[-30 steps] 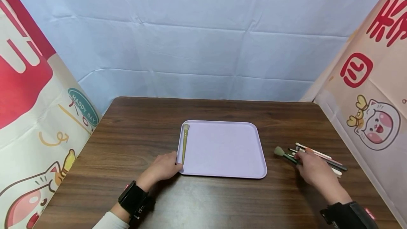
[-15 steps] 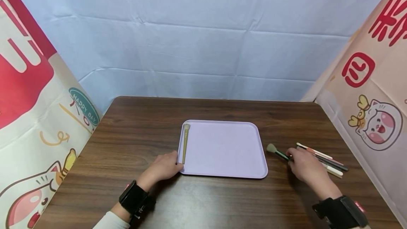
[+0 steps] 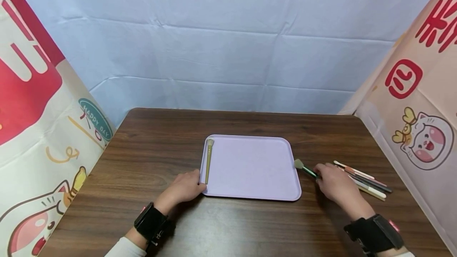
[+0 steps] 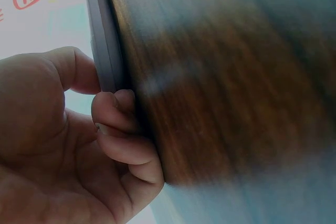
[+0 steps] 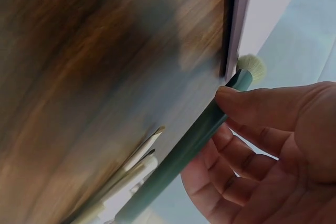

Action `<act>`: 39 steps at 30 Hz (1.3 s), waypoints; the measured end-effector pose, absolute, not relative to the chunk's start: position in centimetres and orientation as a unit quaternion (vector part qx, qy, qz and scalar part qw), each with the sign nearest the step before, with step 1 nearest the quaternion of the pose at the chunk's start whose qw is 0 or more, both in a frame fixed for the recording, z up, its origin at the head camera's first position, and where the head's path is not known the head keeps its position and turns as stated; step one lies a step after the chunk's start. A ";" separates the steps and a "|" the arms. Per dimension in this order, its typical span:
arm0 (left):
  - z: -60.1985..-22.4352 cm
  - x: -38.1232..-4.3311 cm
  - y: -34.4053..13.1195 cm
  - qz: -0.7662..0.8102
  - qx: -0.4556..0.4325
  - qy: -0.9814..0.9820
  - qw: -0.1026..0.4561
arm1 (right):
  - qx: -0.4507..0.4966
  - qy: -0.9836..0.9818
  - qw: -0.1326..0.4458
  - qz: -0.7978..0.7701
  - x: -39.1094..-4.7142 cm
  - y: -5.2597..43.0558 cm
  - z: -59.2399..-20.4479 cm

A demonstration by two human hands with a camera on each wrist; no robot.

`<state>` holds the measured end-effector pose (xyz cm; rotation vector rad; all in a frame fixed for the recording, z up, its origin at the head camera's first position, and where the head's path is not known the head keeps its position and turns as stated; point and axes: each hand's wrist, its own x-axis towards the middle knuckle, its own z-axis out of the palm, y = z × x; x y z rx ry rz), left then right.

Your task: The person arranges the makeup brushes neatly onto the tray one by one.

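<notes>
While the tray (image 3: pixel 250 169) is pinched by its near-left corner in the left grip (image 3: pixel 186 185), the green brush (image 5: pixel 189 148) is held in the right grip (image 3: pixel 335 181), head at the right rim (image 3: pixel 298 181). Bristles (image 5: pixel 253 68) are best lifted clear.

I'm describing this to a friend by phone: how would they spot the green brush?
On the brown table, find the pale purple tray. By its right edge, the right hand holds the green brush. Unlike the loose handles lying further right, it is held, dark green, with a bushy pale head.
</notes>
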<state>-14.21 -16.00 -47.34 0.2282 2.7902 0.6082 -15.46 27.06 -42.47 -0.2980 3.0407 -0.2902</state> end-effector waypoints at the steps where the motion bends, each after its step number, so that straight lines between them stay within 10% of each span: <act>1: -47.4 -14.2 -16.0 0.211 0.079 0.964 0.138 | -0.098 0.990 0.036 -0.095 -15.5 26.9 -42.5; 39: -46.9 -14.1 -15.9 0.209 0.086 0.965 0.133 | -0.107 0.981 0.093 -0.135 -18.4 18.6 -42.1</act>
